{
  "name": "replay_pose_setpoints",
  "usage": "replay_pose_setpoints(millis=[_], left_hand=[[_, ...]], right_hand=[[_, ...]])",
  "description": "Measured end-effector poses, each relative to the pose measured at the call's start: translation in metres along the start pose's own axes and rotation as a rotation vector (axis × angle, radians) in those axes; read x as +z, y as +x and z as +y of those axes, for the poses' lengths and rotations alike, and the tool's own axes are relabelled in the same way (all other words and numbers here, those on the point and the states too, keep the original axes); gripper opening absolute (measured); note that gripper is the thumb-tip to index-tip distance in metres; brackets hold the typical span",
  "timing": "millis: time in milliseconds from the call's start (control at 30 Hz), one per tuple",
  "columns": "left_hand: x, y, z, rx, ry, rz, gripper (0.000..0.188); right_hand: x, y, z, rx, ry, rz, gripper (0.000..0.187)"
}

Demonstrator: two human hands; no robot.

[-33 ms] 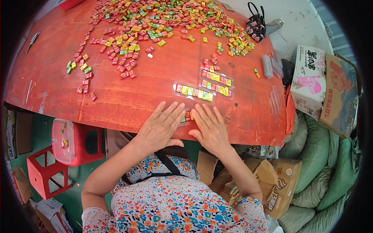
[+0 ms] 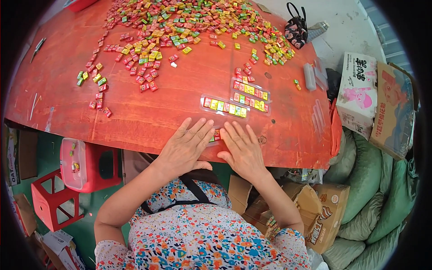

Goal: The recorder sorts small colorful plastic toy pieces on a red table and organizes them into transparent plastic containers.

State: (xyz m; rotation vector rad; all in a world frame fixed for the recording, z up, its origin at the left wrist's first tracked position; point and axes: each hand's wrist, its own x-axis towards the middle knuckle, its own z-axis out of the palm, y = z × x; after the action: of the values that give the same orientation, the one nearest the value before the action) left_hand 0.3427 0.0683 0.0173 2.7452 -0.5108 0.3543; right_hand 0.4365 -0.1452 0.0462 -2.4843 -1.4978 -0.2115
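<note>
At the table's near edge, both my hands lie palm down over a short row of small candy-like boxes, mostly hidden beneath them. My left hand is flat, fingers stretched forward and thumb out toward the right. Close beside it, my right hand is also flat with straight fingers. Neither hand grips anything that shows. Just beyond my fingertips sits a clear plastic tray filled with a row of red, yellow and green boxes. Farther right lie two more filled trays, one behind the other.
A large heap of small boxes covers the far part of the red table, with strays trailing nearer. Empty clear trays lie at the right edge. Cartons and green sacks stand right; a red stool stands left.
My right hand has shifted very slightly left, toward my left hand. My left hand and the trays have not visibly moved.
</note>
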Motion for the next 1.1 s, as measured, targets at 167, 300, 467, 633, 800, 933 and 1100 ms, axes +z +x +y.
replay_pose_setpoints(millis=[167, 300, 467, 633, 800, 933, 1100], left_hand=[[0.001, -0.003, -0.001, 0.006, -0.002, 0.002, 0.100], [-0.006, -0.002, 0.000, -0.008, -0.028, -0.023, 0.101], [-0.032, -0.020, -0.003, -0.401, -0.104, 0.171, 0.070], [-0.030, -0.033, -0.003, -0.571, -0.243, 0.251, 0.024], [-0.027, -0.018, -0.002, -0.887, -0.896, 0.262, 0.017], [-0.023, 0.020, -0.014, -0.870, -1.049, 0.334, 0.018], [-0.015, 0.077, -0.047, -0.707, -0.804, 0.331, 0.024]], right_hand=[[0.008, -0.005, -0.009, -0.033, -0.172, -0.006, 0.062], [0.008, -0.003, -0.016, -0.001, -0.151, -0.022, 0.061], [-0.013, -0.007, -0.005, 0.355, 0.292, 0.168, 0.040], [-0.010, 0.007, -0.002, 0.701, 0.796, 0.083, 0.033], [0.005, 0.008, -0.003, 0.788, 0.997, 0.086, 0.040], [0.002, 0.013, 0.017, 0.865, 1.195, 0.250, 0.044], [0.000, 0.038, 0.045, 0.881, 1.070, 0.307, 0.040]])
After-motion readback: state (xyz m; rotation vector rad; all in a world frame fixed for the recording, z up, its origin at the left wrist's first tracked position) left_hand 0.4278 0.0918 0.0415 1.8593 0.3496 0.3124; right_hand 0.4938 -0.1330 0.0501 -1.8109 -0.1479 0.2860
